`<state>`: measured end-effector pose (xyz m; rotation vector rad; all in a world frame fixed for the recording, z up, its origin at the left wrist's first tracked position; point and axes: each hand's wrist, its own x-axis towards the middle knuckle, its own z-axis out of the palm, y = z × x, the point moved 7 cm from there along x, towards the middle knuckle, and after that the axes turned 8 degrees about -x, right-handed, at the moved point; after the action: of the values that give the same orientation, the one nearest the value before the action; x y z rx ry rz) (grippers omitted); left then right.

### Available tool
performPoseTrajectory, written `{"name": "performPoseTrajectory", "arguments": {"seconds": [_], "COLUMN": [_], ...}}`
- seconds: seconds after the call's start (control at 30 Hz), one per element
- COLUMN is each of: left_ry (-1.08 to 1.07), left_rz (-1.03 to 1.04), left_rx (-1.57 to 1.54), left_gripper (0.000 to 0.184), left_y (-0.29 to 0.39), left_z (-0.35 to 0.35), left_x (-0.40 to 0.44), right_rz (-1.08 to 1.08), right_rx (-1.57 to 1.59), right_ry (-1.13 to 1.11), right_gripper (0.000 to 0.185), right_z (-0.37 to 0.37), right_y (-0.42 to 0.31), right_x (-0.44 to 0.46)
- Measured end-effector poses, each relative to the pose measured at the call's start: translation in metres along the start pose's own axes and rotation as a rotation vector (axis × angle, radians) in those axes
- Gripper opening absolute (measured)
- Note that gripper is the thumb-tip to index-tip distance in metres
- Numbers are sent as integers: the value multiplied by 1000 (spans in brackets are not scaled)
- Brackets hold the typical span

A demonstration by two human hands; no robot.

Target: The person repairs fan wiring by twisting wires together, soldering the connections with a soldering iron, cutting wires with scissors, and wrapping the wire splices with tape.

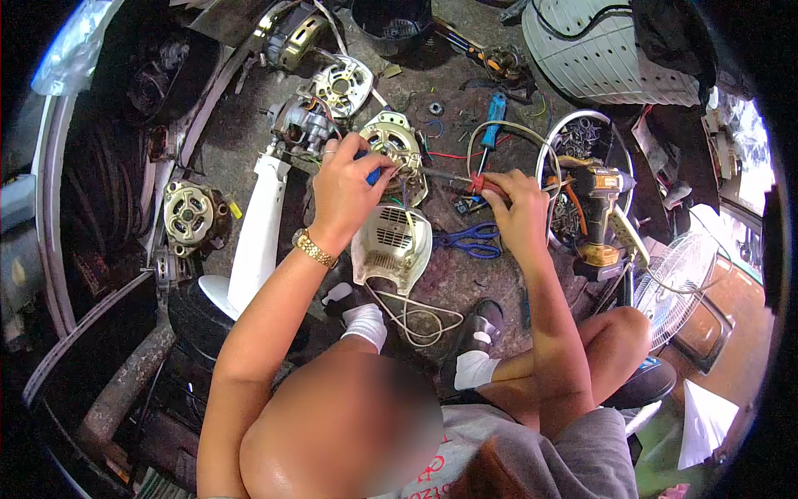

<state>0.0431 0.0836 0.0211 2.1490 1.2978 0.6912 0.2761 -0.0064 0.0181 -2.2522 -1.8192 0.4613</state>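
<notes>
Our right hand (519, 200) was wrapped round the red handle of a screwdriver (477, 185), whose shaft ran leftward from it to the motor (389, 135). Our left hand (346, 175) had its fingers closed on a blue piece (373, 176), right at the motor's left side; we could not tell what else its tips pinched. The cover (384, 259) lay on the floor (449, 287) between us and the motor, with the pliers (475, 242) just to its right.
</notes>
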Motion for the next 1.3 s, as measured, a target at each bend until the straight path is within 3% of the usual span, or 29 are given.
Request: {"name": "performPoseTrajectory", "arguments": {"seconds": [0.97,1.3], "left_ry": [31,21], "left_rz": [-12,-44], "left_rx": [-34,-50], "left_gripper": [11,11], "left_y": [-5,-6], "left_z": [1,3], "left_x": [-3,-3], "right_rz": [-21,5], "right_rx": [-38,4], "right_ry": [42,159], "right_gripper": [21,23], "right_z": [4,5], "right_y": [-5,-4], "right_x": [0,-6]}}
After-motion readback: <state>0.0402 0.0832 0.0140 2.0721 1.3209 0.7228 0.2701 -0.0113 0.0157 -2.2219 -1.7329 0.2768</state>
